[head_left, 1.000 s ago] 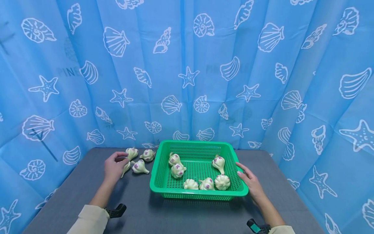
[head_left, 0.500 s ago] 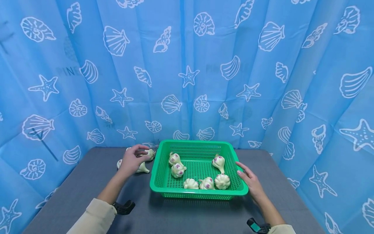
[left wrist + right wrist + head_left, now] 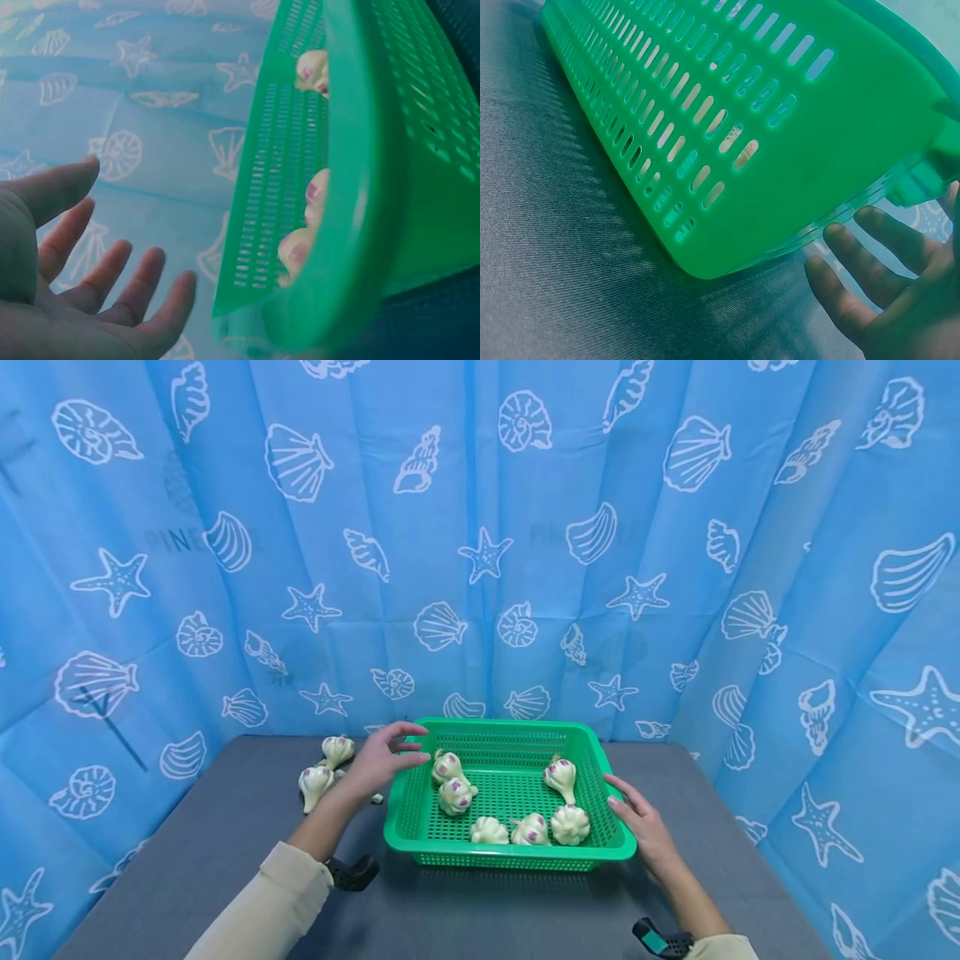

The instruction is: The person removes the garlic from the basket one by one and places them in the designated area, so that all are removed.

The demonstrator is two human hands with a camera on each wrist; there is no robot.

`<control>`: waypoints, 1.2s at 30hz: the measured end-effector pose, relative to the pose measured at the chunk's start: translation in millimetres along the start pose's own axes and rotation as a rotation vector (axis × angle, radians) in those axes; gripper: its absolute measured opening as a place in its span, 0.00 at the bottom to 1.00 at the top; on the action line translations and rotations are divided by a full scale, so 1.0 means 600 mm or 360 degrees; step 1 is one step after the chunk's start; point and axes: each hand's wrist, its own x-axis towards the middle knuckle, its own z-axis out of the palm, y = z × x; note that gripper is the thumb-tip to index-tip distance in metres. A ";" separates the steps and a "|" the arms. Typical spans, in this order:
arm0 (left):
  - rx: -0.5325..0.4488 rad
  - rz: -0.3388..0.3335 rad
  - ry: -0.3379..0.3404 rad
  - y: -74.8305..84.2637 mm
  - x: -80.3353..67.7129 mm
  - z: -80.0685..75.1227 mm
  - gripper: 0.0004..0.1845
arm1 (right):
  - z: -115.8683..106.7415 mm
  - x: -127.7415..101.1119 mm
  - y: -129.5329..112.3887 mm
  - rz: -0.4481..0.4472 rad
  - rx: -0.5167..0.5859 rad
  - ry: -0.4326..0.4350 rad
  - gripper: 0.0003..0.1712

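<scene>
1. While the green basket (image 3: 510, 858) is sitting on the grey table (image 3: 187, 860), the left hand (image 3: 378, 760) is hovering open-fingered over its left rim, holding nothing.
2. Fingers straight, the right hand (image 3: 637, 828) is resting against its right rim.

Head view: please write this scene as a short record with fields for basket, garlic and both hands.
basket: green basket on grey table
garlic inside: six bulbs
garlic outside: at least two bulbs left of basket
left hand: left hand open, empty, at basket's left rim
right hand: right hand open, against basket's right side
backdrop: blue shell-print curtain
</scene>
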 end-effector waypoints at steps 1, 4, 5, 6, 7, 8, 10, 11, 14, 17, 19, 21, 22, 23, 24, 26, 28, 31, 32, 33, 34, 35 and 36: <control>-0.0002 -0.0018 -0.0027 0.000 0.005 0.003 0.22 | 0.000 0.000 0.000 -0.0007 -0.0008 0.0002 0.32; -0.0026 -0.0082 -0.0149 0.000 0.021 0.012 0.22 | 0.001 0.000 0.000 -0.0017 -0.0044 0.0001 0.32; -0.0032 -0.0104 -0.0196 0.000 0.026 0.014 0.21 | 0.001 0.000 0.000 -0.0019 -0.0055 0.0003 0.32; -0.0038 -0.0128 -0.0241 -0.001 0.031 0.017 0.21 | 0.001 -0.001 -0.001 -0.0019 -0.0058 0.0001 0.32; -0.0036 -0.0148 -0.0291 -0.001 0.036 0.019 0.22 | 0.002 -0.001 -0.001 -0.0021 -0.0063 0.0006 0.32; -0.0026 -0.0162 -0.0337 -0.001 0.041 0.022 0.22 | 0.001 -0.002 -0.001 -0.0018 -0.0061 0.0002 0.32; 0.0010 -0.0203 -0.0407 -0.001 0.051 0.026 0.22 | 0.001 -0.003 -0.002 -0.0023 -0.0048 -0.0001 0.31; 0.0036 -0.0221 -0.0435 -0.002 0.056 0.029 0.22 | 0.001 -0.003 -0.002 -0.0027 -0.0044 -0.0002 0.31; 0.0101 -0.0290 -0.0519 -0.003 0.070 0.034 0.22 | 0.000 -0.003 -0.001 -0.0032 -0.0040 -0.0007 0.31; 0.0148 -0.0351 -0.0602 -0.005 0.083 0.039 0.23 | 0.000 -0.002 0.002 -0.0033 -0.0052 -0.0001 0.31; 0.0151 -0.0382 -0.0652 -0.006 0.091 0.041 0.25 | 0.000 -0.002 0.004 -0.0035 -0.0054 -0.0001 0.32; 0.0146 -0.0408 -0.0692 -0.007 0.098 0.043 0.27 | 0.000 -0.001 0.006 -0.0043 -0.0052 -0.0002 0.32; 0.0137 -0.0426 -0.0703 -0.008 0.100 0.043 0.28 | 0.000 -0.001 0.006 -0.0043 -0.0048 -0.0004 0.32; 0.0132 -0.0441 -0.0713 -0.010 0.103 0.043 0.28 | 0.001 -0.001 0.006 -0.0042 -0.0045 -0.0006 0.32; 0.0137 -0.0453 -0.0722 -0.012 0.105 0.044 0.29 | 0.001 -0.001 0.006 -0.0039 -0.0042 -0.0007 0.32; 0.0158 -0.0482 -0.0738 -0.015 0.109 0.047 0.30 | 0.002 -0.001 0.004 -0.0033 -0.0034 -0.0006 0.32; 0.0210 -0.0490 -0.0765 -0.019 0.114 0.050 0.29 | 0.002 -0.001 0.003 -0.0024 -0.0034 -0.0004 0.32; 0.0285 -0.0502 -0.0792 -0.023 0.119 0.057 0.29 | 0.002 0.000 0.001 -0.0022 -0.0043 -0.0004 0.32; 0.0301 -0.0503 -0.0796 -0.024 0.121 0.059 0.29 | 0.002 0.000 0.001 -0.0022 -0.0046 -0.0005 0.32; 0.0323 -0.0502 -0.0800 -0.026 0.122 0.061 0.29 | 0.001 0.001 0.001 -0.0023 -0.0050 -0.0007 0.33; 0.0336 -0.0511 -0.0798 -0.026 0.124 0.063 0.28 | 0.001 0.001 0.001 -0.0026 -0.0054 -0.0009 0.33; 0.0341 -0.0525 -0.0793 -0.027 0.125 0.065 0.28 | 0.002 0.000 0.001 -0.0029 -0.0052 -0.0011 0.33; 0.0354 -0.0531 -0.0797 -0.028 0.126 0.066 0.28 | 0.002 0.000 0.002 -0.0035 -0.0051 -0.0013 0.32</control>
